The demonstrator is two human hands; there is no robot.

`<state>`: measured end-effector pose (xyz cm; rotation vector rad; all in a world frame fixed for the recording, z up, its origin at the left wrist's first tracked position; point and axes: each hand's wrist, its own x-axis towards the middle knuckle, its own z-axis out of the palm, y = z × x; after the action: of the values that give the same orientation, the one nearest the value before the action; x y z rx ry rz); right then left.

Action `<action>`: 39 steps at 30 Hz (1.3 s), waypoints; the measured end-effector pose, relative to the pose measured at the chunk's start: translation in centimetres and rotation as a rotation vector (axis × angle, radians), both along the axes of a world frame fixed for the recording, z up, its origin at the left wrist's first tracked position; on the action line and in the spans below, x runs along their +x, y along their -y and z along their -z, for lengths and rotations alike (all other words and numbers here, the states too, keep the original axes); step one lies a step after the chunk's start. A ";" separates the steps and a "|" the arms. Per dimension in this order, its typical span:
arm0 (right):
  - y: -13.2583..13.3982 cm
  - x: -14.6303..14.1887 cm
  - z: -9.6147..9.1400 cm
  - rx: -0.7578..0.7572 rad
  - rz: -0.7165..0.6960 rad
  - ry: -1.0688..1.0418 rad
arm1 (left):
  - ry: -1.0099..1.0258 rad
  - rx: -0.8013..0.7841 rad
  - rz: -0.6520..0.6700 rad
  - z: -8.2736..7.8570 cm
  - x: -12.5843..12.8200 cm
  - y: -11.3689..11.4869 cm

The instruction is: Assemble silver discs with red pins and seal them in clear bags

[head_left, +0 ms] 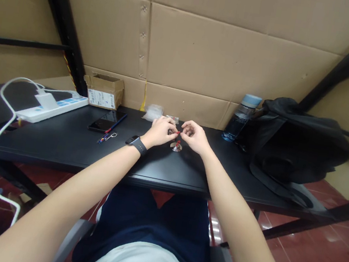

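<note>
Head view, black table (pixel 61 144), cardboard wall (pixel 206 52), red-tiled floor (pixel 318 244)

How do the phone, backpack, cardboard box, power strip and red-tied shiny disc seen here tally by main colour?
Silver: 1, the shiny disc
Black: 2, the phone and the backpack
Brown: 1, the cardboard box
White: 1, the power strip
Total: 5
</note>
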<state>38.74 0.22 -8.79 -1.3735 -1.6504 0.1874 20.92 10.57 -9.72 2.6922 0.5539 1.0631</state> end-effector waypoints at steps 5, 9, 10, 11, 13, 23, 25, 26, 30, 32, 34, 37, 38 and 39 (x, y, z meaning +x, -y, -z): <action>0.7 0.1 0.0 -0.235 0.004 0.341 | -0.038 0.013 -0.089 -0.1 -0.4 -0.5; 0.5 0.1 0.4 -0.300 -0.023 0.358 | -0.021 -0.011 -0.160 -0.2 -0.5 -0.5; 0.4 0.1 0.5 -0.296 -0.026 0.345 | -0.014 -0.017 -0.180 -0.2 -0.6 -0.5; 0.4 0.1 0.6 -0.291 -0.027 0.334 | -0.007 -0.023 -0.197 -0.3 -0.6 -0.5; 0.3 0.2 0.7 -0.276 -0.020 0.317 | 0.000 -0.036 -0.224 -0.4 -0.6 -0.5; 0.0 0.2 0.9 -0.278 -0.010 0.306 | 0.036 -0.115 -0.254 -0.5 -0.9 -0.9; 0.0 0.4 1.0 -0.283 0.003 0.307 | 0.041 -0.121 -0.249 -0.5 -0.8 -1.0; 0.0 0.5 1.0 -0.285 0.002 0.301 | 0.041 -0.124 -0.244 -0.5 -0.8 -1.0; 0.0 0.3 1.1 -0.273 -0.025 0.277 | 0.048 -0.133 -0.238 -0.4 -0.7 -1.1; 0.0 0.1 1.0 -0.281 -0.037 0.271 | 0.057 -0.135 -0.235 -0.3 -0.7 -1.1; 0.1 0.0 0.8 -0.280 -0.030 0.263 | 0.070 -0.139 -0.228 -0.3 -0.7 -1.2; 0.0 0.1 0.5 -0.212 0.022 0.204 | 0.108 -0.214 -0.202 -0.2 -0.5 -1.5; 0.0 0.1 0.4 -0.170 0.045 0.161 | 0.129 -0.280 -0.176 0.0 -0.4 -1.7; -0.2 0.1 0.4 -0.122 0.064 0.107 | 0.156 -0.362 -0.139 0.1 -0.3 -1.9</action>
<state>38.87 0.38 -9.16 -1.5493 -1.7038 0.1827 20.62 12.44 -9.82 2.2651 0.8248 1.0758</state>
